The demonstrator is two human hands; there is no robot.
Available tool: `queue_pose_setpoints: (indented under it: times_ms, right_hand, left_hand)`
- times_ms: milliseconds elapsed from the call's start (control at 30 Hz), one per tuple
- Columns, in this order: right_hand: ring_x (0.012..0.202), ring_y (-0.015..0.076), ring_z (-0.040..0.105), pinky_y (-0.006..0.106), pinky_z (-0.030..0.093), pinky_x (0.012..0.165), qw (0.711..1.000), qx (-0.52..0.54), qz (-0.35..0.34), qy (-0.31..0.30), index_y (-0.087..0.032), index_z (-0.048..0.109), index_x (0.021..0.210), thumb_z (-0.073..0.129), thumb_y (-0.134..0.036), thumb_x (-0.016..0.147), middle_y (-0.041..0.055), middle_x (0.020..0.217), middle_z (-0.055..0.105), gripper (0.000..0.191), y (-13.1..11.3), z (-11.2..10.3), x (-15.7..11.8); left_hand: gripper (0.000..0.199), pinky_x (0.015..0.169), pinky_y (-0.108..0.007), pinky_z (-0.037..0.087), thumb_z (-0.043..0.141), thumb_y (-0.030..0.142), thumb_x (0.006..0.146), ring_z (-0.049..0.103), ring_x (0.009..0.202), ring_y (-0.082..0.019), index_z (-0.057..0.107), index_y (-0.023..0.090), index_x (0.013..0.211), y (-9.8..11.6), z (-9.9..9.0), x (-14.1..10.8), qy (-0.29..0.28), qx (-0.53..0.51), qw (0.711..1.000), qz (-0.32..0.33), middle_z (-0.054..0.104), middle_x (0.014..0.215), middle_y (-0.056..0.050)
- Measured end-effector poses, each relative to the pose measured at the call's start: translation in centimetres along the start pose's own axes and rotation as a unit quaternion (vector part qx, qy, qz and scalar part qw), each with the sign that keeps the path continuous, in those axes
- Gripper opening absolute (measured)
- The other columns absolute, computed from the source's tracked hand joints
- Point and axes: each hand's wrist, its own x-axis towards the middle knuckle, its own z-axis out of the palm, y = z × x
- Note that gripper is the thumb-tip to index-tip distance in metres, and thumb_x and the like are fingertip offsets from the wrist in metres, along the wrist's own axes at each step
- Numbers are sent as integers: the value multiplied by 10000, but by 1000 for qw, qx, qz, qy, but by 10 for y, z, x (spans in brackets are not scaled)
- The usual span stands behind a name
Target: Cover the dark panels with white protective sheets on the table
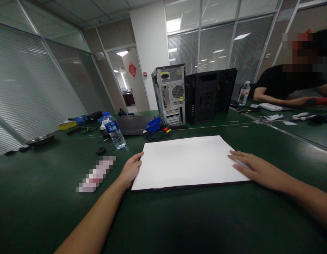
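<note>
A white rectangular flat panel (pixel 184 164) with a thin dark front edge lies in front of me on the green table (pixel 184 225); I cannot make out exactly what kind of panel it is. My left hand (pixel 131 170) is closed on its left edge, with part of the fingers hidden beside or under it. Along the right edge rests my right hand (pixel 249 165), its fingers stretched out and touching the panel, holding nothing. Left of the panel stands a water bottle (pixel 114 131) with a blue cap, and near it lies a small black object, perhaps a mouse (pixel 101 151).
Behind the panel stand an open computer case (pixel 170 95) and black case parts (pixel 204 97). A blue tray (pixel 153 125) and cables lie before them. Far left is a metal dish (pixel 41 139). At right, another person (pixel 282 83) sits with arms on the table near a second bottle (pixel 244 93).
</note>
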Motion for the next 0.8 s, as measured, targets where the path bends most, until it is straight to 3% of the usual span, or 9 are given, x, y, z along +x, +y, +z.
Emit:
queue_pose_setpoints:
  times_ms: [267, 500, 633, 733, 800]
  right_hand:
    - [1395, 301, 404, 582, 323, 1156, 1000, -3, 2, 2, -319, 539, 1415, 480, -620, 913, 33, 1513, 444, 588, 1, -2, -1]
    - [1367, 310, 442, 580, 355, 1140, 1000, 6, -3, 12, -309, 583, 1375, 512, -625, 891, 44, 1490, 473, 582, -1, -3, 0]
    - [1371, 319, 435, 601, 359, 1127, 1000, -4, -3, 13, -313, 582, 1374, 500, -634, 896, 48, 1490, 473, 581, -1, -4, -1]
    - [1392, 311, 405, 607, 331, 1140, 998, -36, -35, 41, -333, 555, 1394, 496, -598, 913, 30, 1491, 476, 552, -11, -8, -2]
    - [1396, 297, 399, 604, 298, 1157, 990, -64, -92, 80, -342, 515, 1424, 510, -548, 925, 21, 1489, 479, 540, -24, -11, -4]
  left_hand:
    - [574, 704, -262, 551, 533, 25, 791, 687, 679, -137, 599, 186, 1337, -1, -2, 1, -15, -29, 999, -10, 734, 1152, -88]
    - [582, 718, -279, 569, 541, 19, 771, 722, 747, -163, 610, 198, 1320, -4, -3, 4, -22, -41, 999, -13, 718, 1203, -93]
    - [650, 712, -300, 588, 547, -28, 712, 741, 845, -201, 597, 183, 1324, 0, -4, 1, -44, -100, 994, -2, 684, 1277, -114]
    - [708, 677, -321, 601, 570, -45, 684, 747, 869, -234, 556, 171, 1358, 2, -7, 0, -57, -148, 987, -2, 695, 1248, -139]
    - [713, 653, -329, 606, 589, -39, 688, 751, 830, -239, 544, 165, 1370, 3, -9, 0, -55, -159, 986, -14, 715, 1200, -149]
